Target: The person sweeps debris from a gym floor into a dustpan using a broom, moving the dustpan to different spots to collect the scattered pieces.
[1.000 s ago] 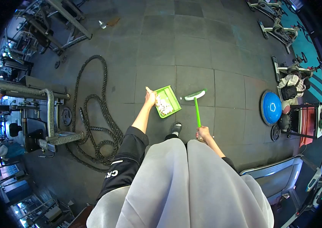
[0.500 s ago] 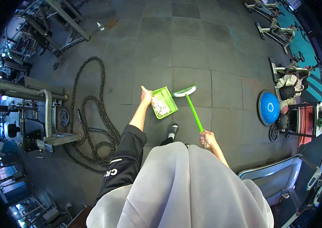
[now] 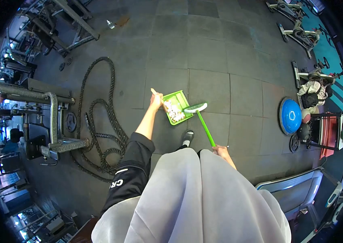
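My left hand [image 3: 156, 101] is closed on the left side of a green dustpan [image 3: 182, 97], by what looks like its short handle. Small pale scraps [image 3: 174, 113] lie in a heap inside the pan. Wrapped around the green stick of a broom [image 3: 206, 128] is my right hand [image 3: 220, 151]. The white broom head [image 3: 195, 108] is at the pan's right edge, its left tip appearing to overlap the rim. A dark shoe [image 3: 188, 135] stands on the floor just below the pan.
Thick black rope [image 3: 112, 105] lies in loops on the left, beside a metal weight machine [image 3: 54, 121]. A blue balance dome [image 3: 290, 116] and exercise bikes [image 3: 299, 36] stand on the right. A treadmill [image 3: 293, 190] is at lower right. A small clear bottle [image 3: 110, 24] lies far off.
The broom head has moved left and down, from apart from the dustpan to its right edge. My right hand has come slightly down. My left hand still grips the dustpan.
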Available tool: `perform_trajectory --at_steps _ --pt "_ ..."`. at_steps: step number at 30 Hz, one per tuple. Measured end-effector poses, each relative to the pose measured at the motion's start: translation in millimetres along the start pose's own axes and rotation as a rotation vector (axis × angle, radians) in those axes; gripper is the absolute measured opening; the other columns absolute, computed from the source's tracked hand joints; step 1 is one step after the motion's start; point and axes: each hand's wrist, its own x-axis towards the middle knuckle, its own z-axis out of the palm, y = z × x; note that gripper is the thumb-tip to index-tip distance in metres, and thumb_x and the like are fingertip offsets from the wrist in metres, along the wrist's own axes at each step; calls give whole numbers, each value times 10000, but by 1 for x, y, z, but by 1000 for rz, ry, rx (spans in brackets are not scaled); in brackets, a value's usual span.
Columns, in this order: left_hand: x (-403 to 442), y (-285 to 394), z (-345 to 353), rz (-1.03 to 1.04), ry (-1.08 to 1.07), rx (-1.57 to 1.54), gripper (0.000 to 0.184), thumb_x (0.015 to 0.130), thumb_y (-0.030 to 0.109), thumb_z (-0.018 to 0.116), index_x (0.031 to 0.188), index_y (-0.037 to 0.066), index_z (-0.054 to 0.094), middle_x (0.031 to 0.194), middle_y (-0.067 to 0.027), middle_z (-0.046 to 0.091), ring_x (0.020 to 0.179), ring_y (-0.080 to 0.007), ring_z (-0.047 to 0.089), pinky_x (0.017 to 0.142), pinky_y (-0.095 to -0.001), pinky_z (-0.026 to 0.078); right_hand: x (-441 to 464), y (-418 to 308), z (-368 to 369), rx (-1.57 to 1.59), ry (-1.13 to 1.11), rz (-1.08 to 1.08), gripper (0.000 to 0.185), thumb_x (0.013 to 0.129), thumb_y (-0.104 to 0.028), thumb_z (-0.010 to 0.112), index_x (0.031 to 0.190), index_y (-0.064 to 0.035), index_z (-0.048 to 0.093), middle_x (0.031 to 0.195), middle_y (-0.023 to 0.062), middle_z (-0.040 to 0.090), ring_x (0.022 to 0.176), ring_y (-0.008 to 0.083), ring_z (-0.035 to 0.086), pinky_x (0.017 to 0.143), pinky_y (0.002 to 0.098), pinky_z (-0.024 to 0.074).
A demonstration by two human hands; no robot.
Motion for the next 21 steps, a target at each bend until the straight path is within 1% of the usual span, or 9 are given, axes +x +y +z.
perform_trajectory --at_steps 5,7,8,10,11,14,16,18,21 --pt "-23 -16 -52 -93 -35 -362 125 749 210 394 674 122 346 526 1 365 491 -125 397 542 -299 406 -71 3 -7 -342 66 -353 326 701 -97 508 1011 -1 480 684 21 512 600 70 440 546 221 364" --pt "-52 -27 -78 -8 -153 -416 125 748 219 402 697 136 323 532 -6 369 477 -129 378 571 -314 404 -74 11 -19 -311 64 -428 322 700 -98 509 1007 -4 485 677 15 506 583 67 433 529 214 359" --pt "-67 -34 -90 -45 -134 -471 114 690 101 371 797 124 337 651 -25 397 552 -133 420 575 -311 424 -74 15 -24 -277 62 -496 318 699 -99 510 1003 -6 489 670 9 500 567 64 426 512 206 353" --pt "-100 -57 -107 -19 52 -605 236 683 62 360 910 105 311 861 -68 374 660 -189 462 657 -379 431 -76 17 -31 -304 85 -446 305 699 -96 508 989 -1 496 634 -10 477 532 54 400 475 196 329" --pt "-121 -68 -116 -33 84 -658 286 667 96 356 953 99 357 926 -61 392 858 -210 448 716 -439 414 -80 17 -31 -247 103 -434 296 698 -96 507 979 -2 502 615 -17 462 517 51 384 461 193 316" --pt "-179 -120 -149 120 64 -809 227 714 171 409 891 29 413 873 -139 445 799 -324 475 695 -419 429 -87 33 -43 -255 95 -484 296 692 -89 506 975 -1 506 590 -20 444 500 48 367 449 192 305" --pt "-231 -148 -155 111 180 -876 209 744 223 420 852 44 425 789 -115 477 704 -292 489 668 -402 431 -97 45 -52 -136 169 -238 290 692 -92 504 967 -3 511 598 -6 462 507 43 380 465 191 317" --pt "-269 -208 -169 151 234 -897 260 738 263 439 865 36 426 821 -128 481 733 -340 486 680 -399 430 -92 75 -65 -120 195 -299 274 698 -90 490 963 -24 515 584 19 461 482 61 392 433 197 326" --pt "-346 -244 -151 156 348 -1096 224 702 202 454 843 29 443 840 -168 483 793 -382 477 738 -429 411 -147 76 -62 181 118 -72 296 711 -78 461 1006 -62 455 528 48 414 388 91 369 324 206 299"
